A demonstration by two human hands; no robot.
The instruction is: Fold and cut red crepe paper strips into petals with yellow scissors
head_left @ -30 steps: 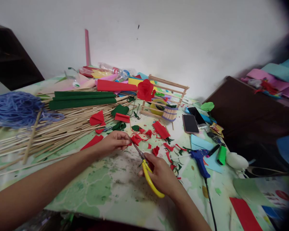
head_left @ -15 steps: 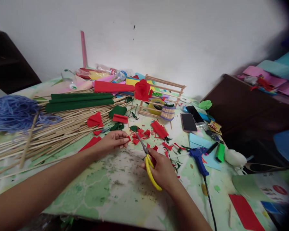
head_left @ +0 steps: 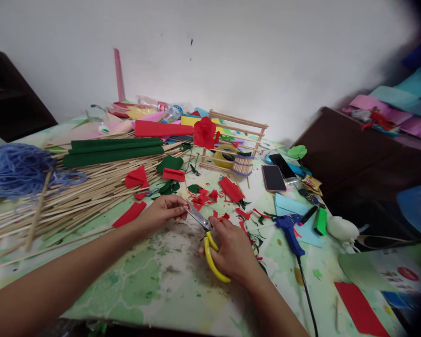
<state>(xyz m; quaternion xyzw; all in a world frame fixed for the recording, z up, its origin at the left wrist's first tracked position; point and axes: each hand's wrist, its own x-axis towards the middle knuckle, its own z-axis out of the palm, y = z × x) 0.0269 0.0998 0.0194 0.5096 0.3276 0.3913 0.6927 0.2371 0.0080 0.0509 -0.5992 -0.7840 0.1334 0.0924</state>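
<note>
My left hand (head_left: 165,213) is closed in a pinch above the table; the small red paper piece seen at its fingertips a moment ago is now almost hidden. In my right hand (head_left: 234,248) are scissors (head_left: 200,218) with yellow handles. Their blades point up and left, the tips right at my left fingertips. Just beyond the blades lie red paper scraps (head_left: 200,200) and a folded red paper strip (head_left: 230,189). A red paper flower (head_left: 204,133) stands farther back, in front of a small stick rack (head_left: 238,118).
Thin wooden sticks (head_left: 101,187) cover the left side, with green paper rolls (head_left: 114,153) on top and blue yarn (head_left: 16,168) beside them. To the right lie a blue glue gun (head_left: 292,236) with its cord, a phone (head_left: 274,178) and a green marker (head_left: 320,222).
The scissors have moved left and down, bringing their blades to my left fingertips. My left hand has shifted slightly, and the red piece in it shows less. The view has tilted a little.
</note>
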